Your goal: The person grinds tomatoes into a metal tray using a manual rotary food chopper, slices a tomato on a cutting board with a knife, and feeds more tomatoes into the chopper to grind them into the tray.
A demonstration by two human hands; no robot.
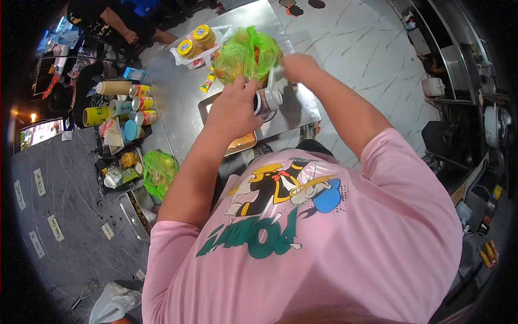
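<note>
My left hand (pixel 234 108) is wrapped round a small clear container with a white top (pixel 268 101), held over the near edge of a steel table. Dark contents show through its side. A white crank-like arm (pixel 276 75) rises from the top toward my right hand (pixel 300 67), whose fingers are curled at its upper end; the exact grip is partly hidden. Just beyond both hands sits a knotted green plastic bag (pixel 248 54) with orange-brown items inside. Under my left wrist lies a metal tray (pixel 241 144), mostly covered by my arm. A yellow sachet (pixel 208 81) is beside the bag.
Two yellow-lidded jars (pixel 197 42) stand on a white plastic bag. Several cans and tubs (pixel 143 102) line the left side, near another green bag (pixel 159 173). A dark labelled counter (pixel 70 200) holds a whisk (pixel 86 291). A person (pixel 116 21) stands at the far left.
</note>
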